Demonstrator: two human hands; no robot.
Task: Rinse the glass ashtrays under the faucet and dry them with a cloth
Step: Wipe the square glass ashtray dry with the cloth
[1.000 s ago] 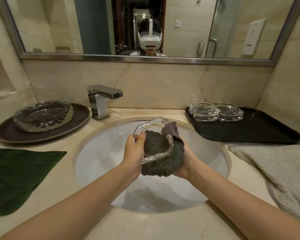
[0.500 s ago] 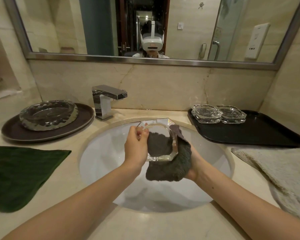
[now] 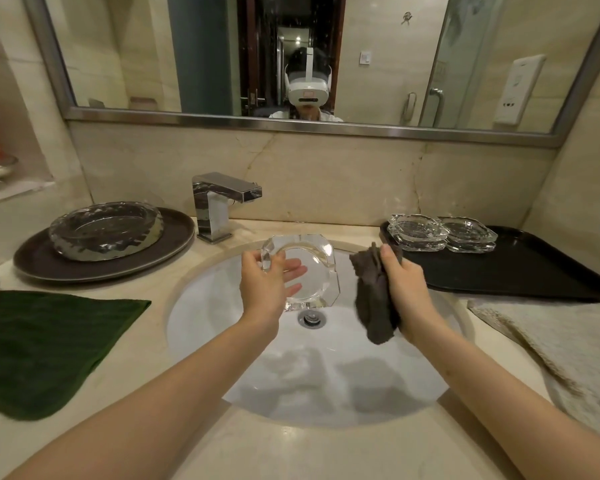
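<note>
Cloth (image 3: 374, 299), gripped by R hand (image 3: 407, 289), now off ashtray (image 3: 312, 268), seemingly L hand (image 3: 262, 289)-held.

A green towel (image 3: 45, 348) lay on the marble counter (image 3: 291, 455) left of the white basin (image 3: 326, 382), beside a dark oval plate (image 3: 174, 251). A black tray (image 3: 534, 271) and beige towel (image 3: 568, 355) sat right; a mirror (image 3: 194, 53) hung above.

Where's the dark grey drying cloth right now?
The dark grey cloth hangs bunched in the right hand, over the white sink basin's right side, beside the black tray.
</note>
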